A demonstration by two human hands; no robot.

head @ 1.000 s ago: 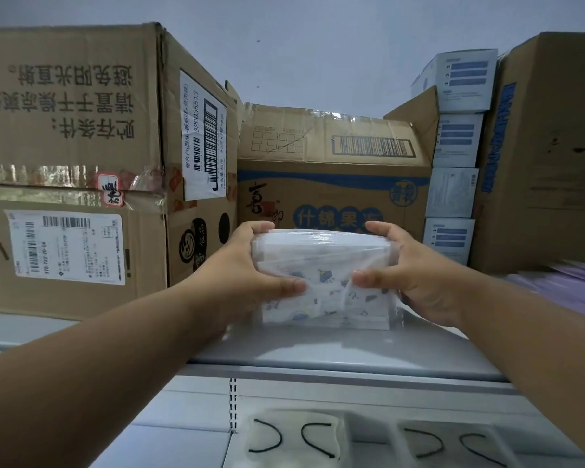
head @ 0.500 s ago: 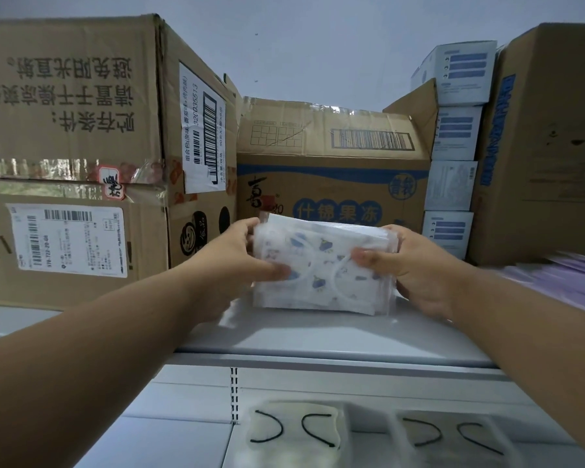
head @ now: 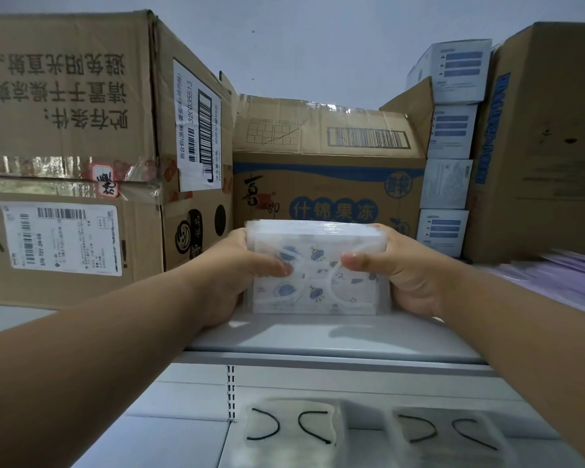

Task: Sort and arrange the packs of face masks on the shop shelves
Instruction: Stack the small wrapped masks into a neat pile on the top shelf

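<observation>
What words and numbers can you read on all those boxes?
"什锦果冻": blue letters on the middle carton.
"32003551 3": white label on the left carton.
"避免阳光直射": upside down on that left carton.
White boxes, shipping label, mask pack: print too small to read.

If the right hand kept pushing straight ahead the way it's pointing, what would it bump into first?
Probably the brown carton with blue lettering right behind the mask pack that the right hand grips; the gap between them is hard to judge.
</observation>
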